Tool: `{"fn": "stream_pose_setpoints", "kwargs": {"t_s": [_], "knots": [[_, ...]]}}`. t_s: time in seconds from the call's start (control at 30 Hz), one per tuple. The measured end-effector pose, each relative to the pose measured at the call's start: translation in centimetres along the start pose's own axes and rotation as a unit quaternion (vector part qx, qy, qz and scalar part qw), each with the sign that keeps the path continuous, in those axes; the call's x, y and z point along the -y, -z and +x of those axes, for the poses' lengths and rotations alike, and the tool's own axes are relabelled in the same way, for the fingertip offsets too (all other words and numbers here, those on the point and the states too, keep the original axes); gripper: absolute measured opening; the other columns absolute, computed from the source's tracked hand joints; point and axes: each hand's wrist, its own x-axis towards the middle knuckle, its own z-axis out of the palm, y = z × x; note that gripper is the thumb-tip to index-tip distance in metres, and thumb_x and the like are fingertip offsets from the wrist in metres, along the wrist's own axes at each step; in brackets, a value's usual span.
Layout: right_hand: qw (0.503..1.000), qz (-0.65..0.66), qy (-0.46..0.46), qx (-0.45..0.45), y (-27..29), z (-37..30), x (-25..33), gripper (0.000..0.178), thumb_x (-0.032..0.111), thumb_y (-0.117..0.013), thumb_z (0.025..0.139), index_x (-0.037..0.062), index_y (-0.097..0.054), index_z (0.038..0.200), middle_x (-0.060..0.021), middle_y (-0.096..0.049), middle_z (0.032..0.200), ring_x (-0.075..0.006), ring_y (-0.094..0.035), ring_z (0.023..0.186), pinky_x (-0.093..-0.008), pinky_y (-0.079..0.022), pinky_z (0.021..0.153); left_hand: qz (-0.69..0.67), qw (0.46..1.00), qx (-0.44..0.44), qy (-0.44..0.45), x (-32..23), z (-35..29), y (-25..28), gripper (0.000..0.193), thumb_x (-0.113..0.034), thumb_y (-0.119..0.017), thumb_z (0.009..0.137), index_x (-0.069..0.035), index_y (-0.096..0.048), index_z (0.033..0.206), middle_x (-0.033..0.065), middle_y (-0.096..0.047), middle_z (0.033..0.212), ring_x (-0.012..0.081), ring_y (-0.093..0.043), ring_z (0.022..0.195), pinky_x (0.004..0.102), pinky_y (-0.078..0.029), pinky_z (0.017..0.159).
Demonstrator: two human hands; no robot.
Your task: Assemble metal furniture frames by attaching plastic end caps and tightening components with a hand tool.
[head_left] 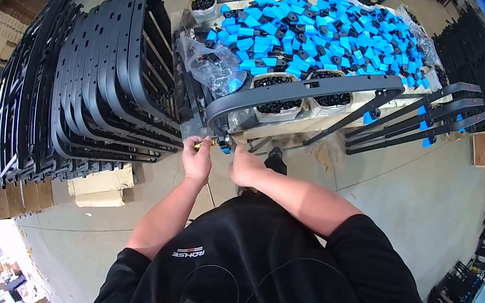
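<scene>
My left hand [196, 160] is closed around a yellow-and-black-handled screwdriver [204, 143]. The tool lies sideways, pointing at the lower near end of a curved black metal frame [310, 88]. On that end sits a small blue-and-black piece [226, 148], partly hidden by my fingers. From the other side my right hand [245, 165] closes on the frame end beside this piece; its fingertips are partly hidden. The frame leans across the near edge of a worktable, its far leg slanting down to the right.
A large heap of blue-and-black parts [327, 36] covers the table. Tubs of small black hardware [275, 94] stand at its near edge, beside a clear plastic bag [211, 63]. Stacked black frames [103, 64] rise at left; more frames [427, 118] lean at right. Flattened cardboard [102, 186] lies on the floor.
</scene>
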Motion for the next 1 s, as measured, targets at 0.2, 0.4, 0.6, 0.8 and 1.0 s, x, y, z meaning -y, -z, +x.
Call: {"fn": "stream_pose_setpoints", "kwargs": {"t_s": [0.2, 0.4, 0.6, 0.8, 1.0], "knots": [[0.956, 0.275, -0.066, 0.078, 0.3, -0.6, 1.3, 0.033, 0.025, -0.061, 0.091, -0.0030, -0.051, 0.105, -0.0182, -0.062, 0.079, -0.0302, -0.064, 0.060, -0.0442, -0.053, 0.054, -0.014, 0.996, -0.046, -0.079, -0.6, -1.0, -0.2, 0.015, -0.016, -0.071, 0.098, -0.012, -0.057, 0.097, -0.0055, -0.051, 0.069, 0.0040, -0.043, 0.057, 0.0238, -0.032, 0.049], [0.997, 0.080, 0.005, 0.015, 0.7, 0.2, -0.1, 0.036, 0.024, -0.060, 0.090, -0.0066, -0.050, 0.108, -0.0265, -0.066, 0.089, -0.0352, -0.069, 0.073, -0.0463, -0.055, 0.065, -0.023, 1.000, -0.003, -0.004, -0.9, -0.4, 0.1, 0.014, -0.017, -0.070, 0.098, -0.013, -0.056, 0.099, -0.0050, -0.052, 0.069, 0.0041, -0.043, 0.053, 0.0250, -0.030, 0.045], [0.997, -0.019, 0.046, -0.065, -1.4, -0.2, -0.4, 0.054, 0.028, -0.065, 0.087, -0.0133, -0.048, 0.118, -0.0288, -0.068, 0.097, -0.0389, -0.071, 0.085, -0.0476, -0.056, 0.076, -0.023, 0.998, -0.033, 0.038, -2.4, -1.2, 0.0, 0.013, -0.017, -0.070, 0.098, -0.012, -0.058, 0.098, -0.0029, -0.055, 0.069, 0.0058, -0.043, 0.050, 0.0251, -0.031, 0.043], [0.988, 0.143, 0.044, 0.023, 0.3, -0.4, -0.1, 0.046, 0.025, -0.066, 0.085, -0.0098, -0.048, 0.110, -0.0171, -0.066, 0.081, -0.0268, -0.067, 0.065, -0.0412, -0.053, 0.059, -0.041, 0.997, 0.003, 0.069, -2.8, -0.8, -0.2, 0.016, -0.020, -0.069, 0.098, -0.015, -0.054, 0.097, -0.0046, -0.047, 0.060, 0.0059, -0.038, 0.043, 0.0257, -0.026, 0.037], [1.000, -0.002, 0.027, -0.008, -0.6, -0.9, 0.2, 0.051, 0.021, -0.064, 0.086, -0.0103, -0.047, 0.123, -0.0310, -0.066, 0.114, -0.0429, -0.067, 0.107, -0.0453, -0.053, 0.093, -0.057, 0.990, 0.005, 0.127, -4.6, -1.4, 0.5, 0.014, -0.016, -0.071, 0.096, -0.009, -0.059, 0.099, -0.0016, -0.057, 0.081, 0.0064, -0.046, 0.069, 0.0263, -0.038, 0.057]]}}
